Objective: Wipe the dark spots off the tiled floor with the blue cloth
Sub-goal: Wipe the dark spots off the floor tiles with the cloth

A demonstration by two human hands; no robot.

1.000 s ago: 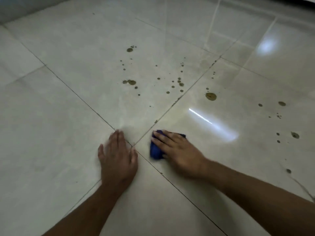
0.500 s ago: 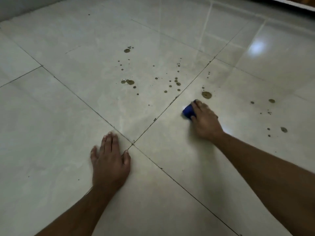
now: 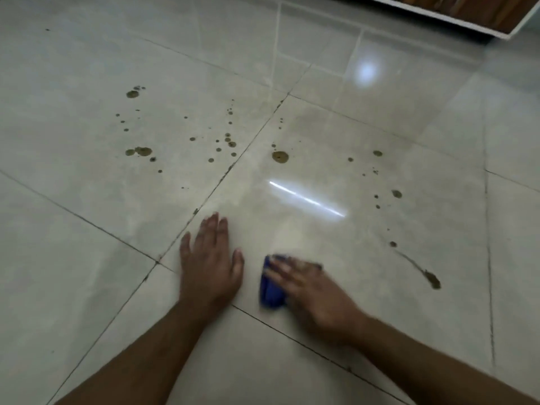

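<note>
My right hand lies flat on the bunched blue cloth and presses it to the glossy tiled floor; the fingers look extended and motion-blurred. Just left of it, my left hand rests palm-down with fingers spread. Dark brown spots lie farther out: one large spot, a cluster of small spots across the grout line, a blotch to the left and several dots to the right. A brown smear runs right of the cloth.
A white-edged piece of furniture stands at the far right corner. Dark grout lines cross the floor diagonally. Light reflections glare on the tile in front of my hands.
My right hand slid the cloth out toward the large spot, then pulled it back close to me. My left hand shifted right across the grout junction. The large spot looks unchanged.
</note>
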